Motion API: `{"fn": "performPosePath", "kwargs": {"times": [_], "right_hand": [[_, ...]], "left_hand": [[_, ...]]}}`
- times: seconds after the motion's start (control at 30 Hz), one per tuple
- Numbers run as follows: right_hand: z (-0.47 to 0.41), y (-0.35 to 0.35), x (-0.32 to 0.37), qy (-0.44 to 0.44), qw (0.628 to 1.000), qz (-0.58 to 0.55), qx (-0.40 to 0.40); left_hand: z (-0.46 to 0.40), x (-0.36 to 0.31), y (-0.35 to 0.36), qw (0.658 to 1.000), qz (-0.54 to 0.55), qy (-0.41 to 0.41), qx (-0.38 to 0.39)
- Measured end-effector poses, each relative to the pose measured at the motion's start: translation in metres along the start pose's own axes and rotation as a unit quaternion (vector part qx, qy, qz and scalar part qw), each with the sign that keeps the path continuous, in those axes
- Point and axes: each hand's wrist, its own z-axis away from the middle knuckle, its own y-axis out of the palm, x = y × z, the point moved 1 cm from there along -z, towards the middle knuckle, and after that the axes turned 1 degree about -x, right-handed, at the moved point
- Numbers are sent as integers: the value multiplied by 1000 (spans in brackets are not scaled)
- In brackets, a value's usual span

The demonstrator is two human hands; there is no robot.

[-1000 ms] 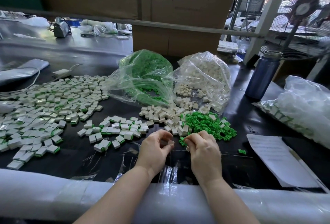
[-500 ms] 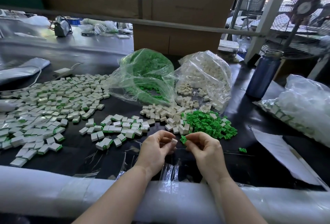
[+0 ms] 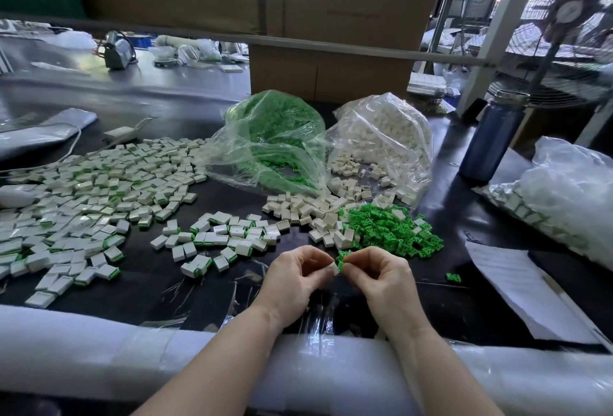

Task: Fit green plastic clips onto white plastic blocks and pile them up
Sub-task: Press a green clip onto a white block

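Observation:
My left hand (image 3: 295,278) pinches a small white block (image 3: 333,269) near the table's front edge. My right hand (image 3: 378,274) pinches a green clip (image 3: 341,256) right against that block. Just beyond my hands lie a heap of loose green clips (image 3: 391,231) and a heap of bare white blocks (image 3: 308,210). Finished blocks with green clips are spread in a small group (image 3: 225,239) to the left and a large pile (image 3: 86,196) at the far left. Two open clear bags hold green clips (image 3: 275,130) and white blocks (image 3: 381,132).
A dark blue bottle (image 3: 494,137) stands at the right. A clear bag of parts (image 3: 564,196) and a paper sheet (image 3: 517,286) lie on the right side. One stray green clip (image 3: 453,277) lies near the sheet. A padded white roll (image 3: 99,346) lines the front edge. Cardboard boxes (image 3: 331,74) stand behind.
My hands have lifted slightly off the table and come together, bringing the green clip in my right hand up against the white block in my left.

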Motion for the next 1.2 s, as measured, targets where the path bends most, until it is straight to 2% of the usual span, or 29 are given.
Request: {"fn": "performPosePath", "kwargs": {"times": [0.17,0.33,0.63,1.2], "right_hand": [[1,1,1,-10,1000,10,19],[3,0,4,7,998,-43,39],[2,-1,3,30,998,4,57],[0,-4,-4,37,995,21,85]], "left_hand": [[0,0,1,1000,-3,-3,7],[1,0,-1,1000,16,7,-9],[-1,4,3,1000,-17,8,15],[3,-3,1,993,-98,35,54]]}}
